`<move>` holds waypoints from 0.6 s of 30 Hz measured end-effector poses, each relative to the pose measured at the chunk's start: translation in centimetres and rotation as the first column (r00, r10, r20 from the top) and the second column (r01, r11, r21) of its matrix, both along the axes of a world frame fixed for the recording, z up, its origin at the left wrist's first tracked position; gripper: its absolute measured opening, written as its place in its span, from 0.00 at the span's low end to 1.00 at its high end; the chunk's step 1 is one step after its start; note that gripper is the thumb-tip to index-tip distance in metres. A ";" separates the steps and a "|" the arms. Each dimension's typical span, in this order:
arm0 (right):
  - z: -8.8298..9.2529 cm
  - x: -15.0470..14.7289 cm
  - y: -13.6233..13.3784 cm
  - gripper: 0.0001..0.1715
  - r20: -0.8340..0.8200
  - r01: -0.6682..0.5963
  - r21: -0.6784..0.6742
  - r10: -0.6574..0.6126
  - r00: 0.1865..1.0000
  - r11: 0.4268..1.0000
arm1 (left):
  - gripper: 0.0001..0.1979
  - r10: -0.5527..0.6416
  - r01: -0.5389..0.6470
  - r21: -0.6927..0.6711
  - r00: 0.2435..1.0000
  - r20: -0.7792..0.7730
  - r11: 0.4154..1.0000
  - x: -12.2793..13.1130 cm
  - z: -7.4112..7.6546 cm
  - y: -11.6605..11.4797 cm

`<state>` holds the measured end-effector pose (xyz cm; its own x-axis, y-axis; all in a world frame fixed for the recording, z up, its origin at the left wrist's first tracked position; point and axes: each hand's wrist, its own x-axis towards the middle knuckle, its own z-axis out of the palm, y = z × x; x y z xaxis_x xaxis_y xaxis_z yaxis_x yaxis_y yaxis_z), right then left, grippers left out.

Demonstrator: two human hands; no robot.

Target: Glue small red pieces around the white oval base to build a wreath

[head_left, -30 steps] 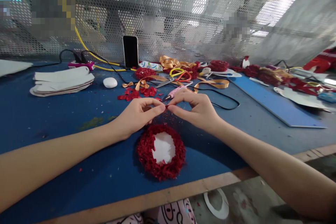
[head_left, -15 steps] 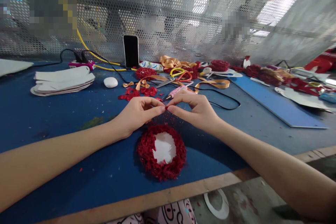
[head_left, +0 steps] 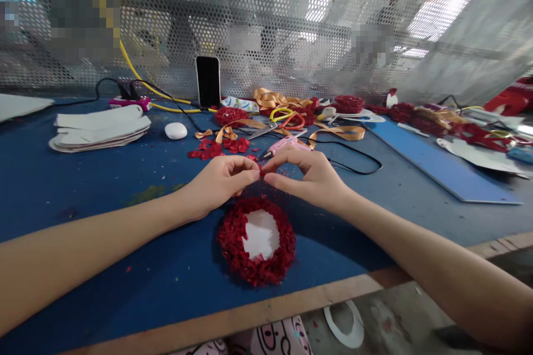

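Note:
Above the wreath, my left hand pinches a small red fabric piece between thumb and forefinger. The thumb and forefinger of my right hand meet the right side of the same piece, their tips close together and partly hiding it. Just below both hands, a round wreath of ruffled dark red pieces lies on the blue table with a white centre. A pink glue gun rests behind my right hand. Loose red petal-like pieces are scattered beyond my left hand.
Scissors with yellow and orange handles lie among tan ribbons. White card shapes are stacked at left, near a white rounded object. A phone stands at the back. A blue board lies right.
My right thumb and forefinger have loosened and parted slightly at the small red piece. My left hand keeps its pinch almost in place. The wreath has not moved.

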<state>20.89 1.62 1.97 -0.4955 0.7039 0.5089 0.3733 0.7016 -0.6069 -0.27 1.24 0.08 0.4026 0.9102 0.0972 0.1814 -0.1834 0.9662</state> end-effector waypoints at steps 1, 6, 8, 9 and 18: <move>0.0 0.0 0.0 0.05 0.001 0.005 0.010 -0.005 1.000 1.000 | 0.13 -0.007 0.007 0.003 1.000 -0.004 1.000 0.0 0.0 0.0; -0.1 0.0 0.0 0.04 -0.052 0.125 0.107 -0.120 0.991 0.986 | 0.18 0.023 -0.023 -0.001 0.999 0.024 1.000 0.2 0.1 -0.1; -0.2 0.0 0.1 0.05 -0.075 0.182 0.211 -0.170 0.983 0.960 | 0.19 0.040 -0.041 0.007 0.999 0.022 0.999 0.2 0.1 -0.1; -0.3 0.0 0.1 0.05 -0.071 0.189 0.269 -0.176 0.982 0.945 | 0.19 0.044 -0.044 0.016 0.999 0.014 0.999 0.2 0.1 -0.2; -0.1 -0.2 -0.2 0.05 0.094 0.064 0.347 -0.103 0.990 0.936 | 0.18 0.074 -0.074 0.053 0.997 -0.012 0.996 0.2 -0.1 -0.2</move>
